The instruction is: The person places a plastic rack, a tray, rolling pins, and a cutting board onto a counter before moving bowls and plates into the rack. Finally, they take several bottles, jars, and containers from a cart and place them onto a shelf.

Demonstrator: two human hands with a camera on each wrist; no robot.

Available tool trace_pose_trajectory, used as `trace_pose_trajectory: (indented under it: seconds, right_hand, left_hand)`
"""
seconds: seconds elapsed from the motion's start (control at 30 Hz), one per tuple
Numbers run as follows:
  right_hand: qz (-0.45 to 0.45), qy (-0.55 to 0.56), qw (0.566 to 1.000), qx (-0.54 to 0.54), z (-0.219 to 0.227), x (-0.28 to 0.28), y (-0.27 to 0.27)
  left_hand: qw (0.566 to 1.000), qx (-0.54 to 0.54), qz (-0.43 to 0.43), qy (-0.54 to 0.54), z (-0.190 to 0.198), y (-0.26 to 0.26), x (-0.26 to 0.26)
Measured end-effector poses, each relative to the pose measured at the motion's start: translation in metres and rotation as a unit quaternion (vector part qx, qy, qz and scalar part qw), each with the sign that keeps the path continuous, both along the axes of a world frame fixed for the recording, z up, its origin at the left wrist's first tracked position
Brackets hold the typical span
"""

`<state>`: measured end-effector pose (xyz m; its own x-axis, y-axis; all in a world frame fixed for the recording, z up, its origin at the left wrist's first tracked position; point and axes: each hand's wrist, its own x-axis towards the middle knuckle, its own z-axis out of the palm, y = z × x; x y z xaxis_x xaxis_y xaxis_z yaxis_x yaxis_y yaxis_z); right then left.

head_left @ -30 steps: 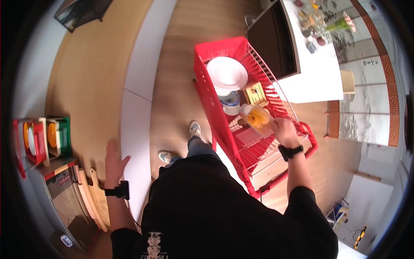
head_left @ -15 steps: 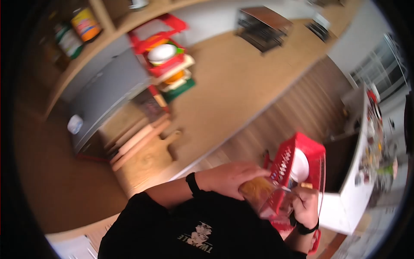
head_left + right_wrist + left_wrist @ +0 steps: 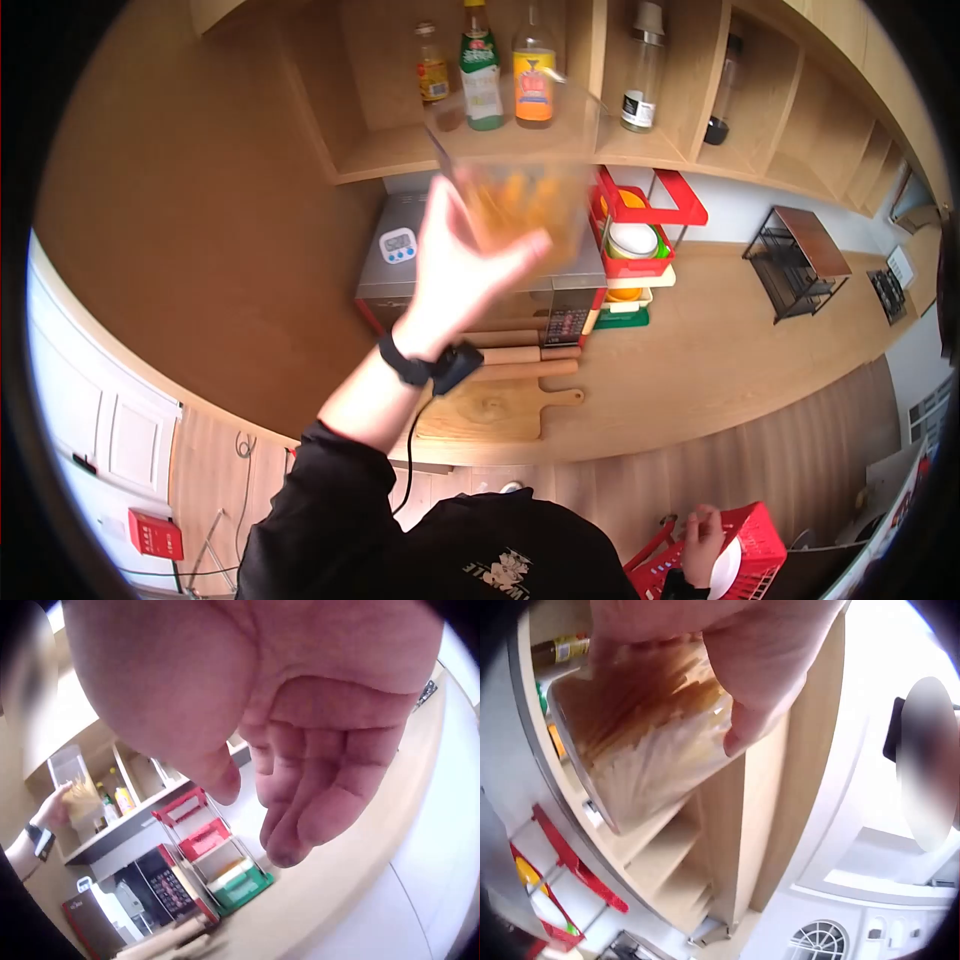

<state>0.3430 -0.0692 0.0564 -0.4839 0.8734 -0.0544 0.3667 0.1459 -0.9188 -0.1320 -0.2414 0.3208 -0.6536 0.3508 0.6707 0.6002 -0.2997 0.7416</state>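
My left hand (image 3: 455, 265) grips a clear container (image 3: 535, 215) and holds it up in front of the wall shelf (image 3: 370, 160). Yellow, stick-like pasta pieces (image 3: 652, 720) fill its lower part. In the head view the container overlaps the front of the shelf compartment, blurred by motion. Sauce bottles (image 3: 480, 85) stand inside that compartment, just behind it. Low on the right, my right hand (image 3: 703, 545) is over the red shopping cart (image 3: 762, 535). Its fingers are loosely bent with nothing between them, as the right wrist view also shows.
Below the shelf is a grey oven (image 3: 385, 290) with a white timer (image 3: 398, 246) on top. A cutting board (image 3: 490, 412) and rolling pins (image 3: 510, 356) lie in front. A red dish rack (image 3: 640, 265) and a black stand (image 3: 800, 265) are further right. The cart holds a white plate (image 3: 726, 570).
The container has gone from my right hand above the cart, through both hands, to my left hand, raised at the shelf. My body has turned from the cart toward the counter.
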Motion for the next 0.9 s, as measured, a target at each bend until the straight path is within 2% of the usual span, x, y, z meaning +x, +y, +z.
trace_pose_trajectory:
  seconds: [0.03, 0.13, 0.17, 0.23, 0.37, 0.4, 0.47, 0.57, 0.6, 0.67, 0.8, 0.83, 0.9]
  right_hand:
    - [0.011, 0.013, 1.000, -0.024, -0.023, 0.007, 0.003]
    - [0.013, -0.011, 1.000, 0.003, -0.079, 0.028, 0.004]
    - [0.015, -0.005, 1.000, 0.001, -0.074, 0.025, -0.004]
    - [0.021, -0.162, 0.983, 0.086, -0.039, 0.021, -0.028]
    - [0.033, -0.218, 0.974, 0.045, -0.061, 0.040, -0.040]
    - [0.031, -0.266, 0.963, 0.026, -0.050, 0.037, -0.045]
    - [0.023, -0.254, 0.966, 0.033, -0.047, 0.037, -0.055]
    - [0.015, -0.253, 0.967, 0.034, -0.055, 0.044, -0.060]
    - [0.015, -0.262, 0.965, 0.026, -0.056, 0.045, -0.061]
    - [0.016, -0.261, 0.965, 0.010, -0.057, 0.045, -0.063]
    - [0.003, -0.256, 0.965, -0.050, -0.050, 0.038, -0.070]
    - [0.004, -0.256, 0.965, -0.050, -0.050, 0.037, -0.071]
    - [0.067, -0.229, 0.970, 0.054, -0.051, 0.037, -0.073]
  left_hand:
    - [0.999, 0.041, 0.023, -0.004, 0.011, 0.000, -0.023]
    - [0.975, 0.032, 0.213, 0.046, 0.040, -0.011, -0.095]
    - [0.962, 0.039, 0.261, 0.071, 0.046, -0.014, -0.120]
    - [0.938, 0.012, 0.341, 0.060, 0.061, -0.025, -0.155]
    - [0.898, -0.061, 0.433, 0.055, 0.067, -0.038, -0.209]
    - [0.899, -0.060, 0.431, 0.055, 0.064, -0.040, -0.223]
    - [0.897, -0.100, 0.431, 0.017, 0.053, -0.043, -0.248]
    - [0.885, -0.075, 0.460, 0.019, 0.032, -0.045, -0.289]
    - [0.885, -0.075, 0.459, 0.017, 0.033, -0.048, -0.295]
    - [0.909, -0.101, 0.404, 0.020, 0.032, -0.055, -0.305]
    - [0.888, -0.172, 0.425, 0.026, 0.038, -0.061, -0.311]
    - [0.884, -0.190, 0.426, 0.026, 0.038, -0.060, -0.312]
    - [0.880, -0.206, 0.427, 0.024, 0.038, -0.056, -0.317]
